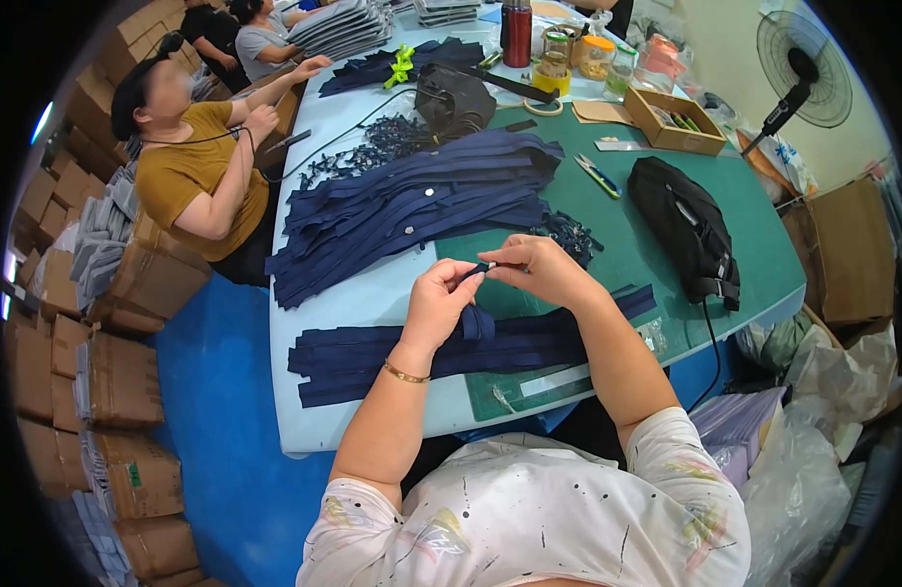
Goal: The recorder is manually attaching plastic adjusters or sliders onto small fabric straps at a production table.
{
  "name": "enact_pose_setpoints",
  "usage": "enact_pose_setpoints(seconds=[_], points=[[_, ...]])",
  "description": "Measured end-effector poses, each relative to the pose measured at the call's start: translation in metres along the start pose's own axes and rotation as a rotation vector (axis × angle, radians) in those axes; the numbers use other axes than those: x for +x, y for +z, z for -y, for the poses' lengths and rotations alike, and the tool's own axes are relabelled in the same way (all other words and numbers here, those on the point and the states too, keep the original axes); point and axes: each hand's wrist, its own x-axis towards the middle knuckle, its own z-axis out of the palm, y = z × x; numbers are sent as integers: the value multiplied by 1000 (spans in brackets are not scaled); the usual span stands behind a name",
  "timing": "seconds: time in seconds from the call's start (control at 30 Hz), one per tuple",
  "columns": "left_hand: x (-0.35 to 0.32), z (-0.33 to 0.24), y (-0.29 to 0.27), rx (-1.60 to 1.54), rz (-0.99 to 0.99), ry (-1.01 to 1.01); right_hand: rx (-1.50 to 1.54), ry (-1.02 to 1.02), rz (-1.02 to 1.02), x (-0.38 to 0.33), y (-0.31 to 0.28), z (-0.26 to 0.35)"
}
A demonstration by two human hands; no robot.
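Observation:
Both hands meet above the table's near half, pinching one end of a navy zipper tape (pixel 478 324). My left hand (pixel 438 303) is closed on the tape, which loops down below its fingers. At the tip, the fingertips of my right hand (pixel 541 270) are pressed together on a tiny piece too small to make out. Under my wrists lies a flat bundle of navy zipper tapes (pixel 363 364). Beyond my hands is a larger stack of navy tapes (pixel 402 210). A heap of small dark zipper sliders (pixel 566 238) sits just past my right hand.
Thread snips (pixel 598 176) and a black bag (pixel 684 230) with a cord lie on the green cutting mat (pixel 764 245). Farther back are a wooden tray (pixel 674 122), jars and a red flask (pixel 516 34). A co-worker (pixel 202 157) sits at the left edge.

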Motion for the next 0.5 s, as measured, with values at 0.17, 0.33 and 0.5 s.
enact_pose_setpoints(seconds=[0.17,0.33,0.5], points=[[1,-2,1,-40,15,-55,-4,-83,-14,2,0,-4],[0,6,5,-173,20,93,72,-122,-52,1,10,-3],[-3,-1,5,-93,-90,195,472,-35,-61,2,23,-14]])
